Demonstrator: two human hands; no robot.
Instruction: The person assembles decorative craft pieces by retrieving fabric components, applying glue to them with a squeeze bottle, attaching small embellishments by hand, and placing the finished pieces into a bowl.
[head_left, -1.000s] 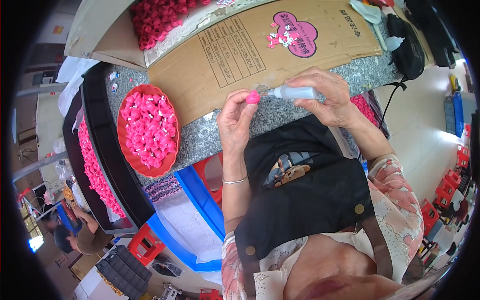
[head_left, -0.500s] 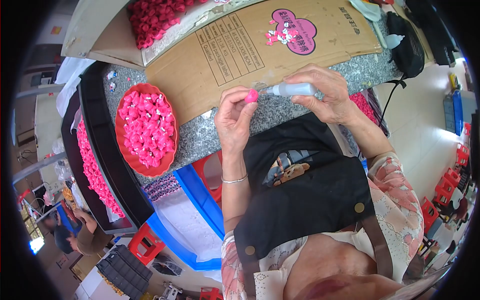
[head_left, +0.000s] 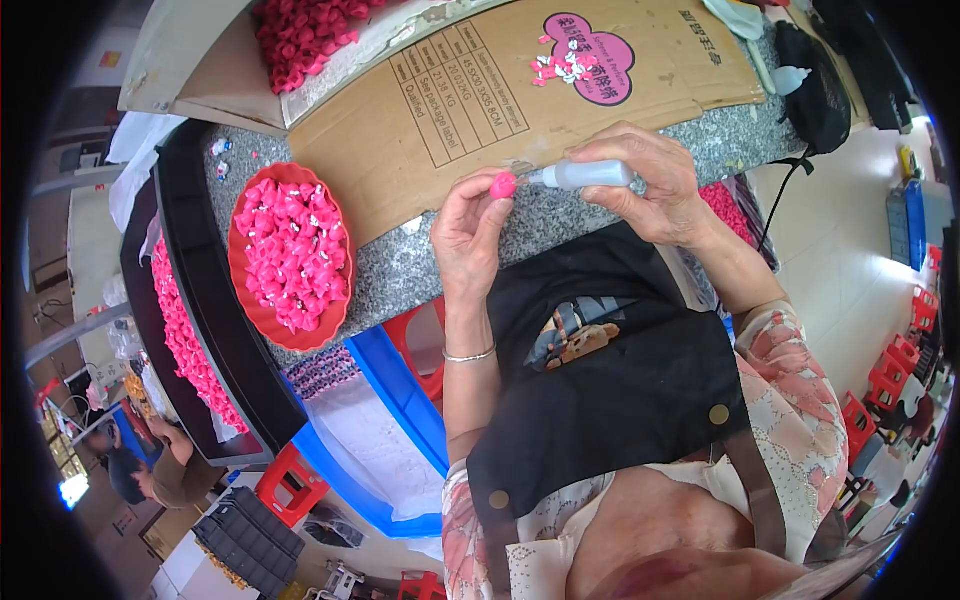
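Between the thumb and fingers of my left hand (head_left: pixel 468 235) is a small round pink piece (head_left: pixel 503 186). My right hand (head_left: pixel 655 185) is closed round a translucent squeeze bottle (head_left: pixel 592 175), held almost level. Its thin nozzle points left and meets the pink piece or stops very close to it; the contact is too small to tell. Both hands are over the front edge of a flat cardboard sheet (head_left: pixel 400 150) on a speckled grey worktop (head_left: pixel 395 275). To the left, a red scalloped dish (head_left: pixel 238 285) is heaped with pink pieces with white bits.
Small pink and white parts (head_left: pixel 568 68) lie on the cardboard. An open box (head_left: pixel 215 65) of pink pieces stands at the back left. Beyond the dish is a black tray (head_left: pixel 205 260). A blue bin (head_left: pixel 400 400) is below the worktop. At lower left is another person (head_left: pixel 170 470).
The bottle and its nozzle have shifted slightly left, closer to the pink piece. The pink piece has turned a little in my left hand and moved slightly up.
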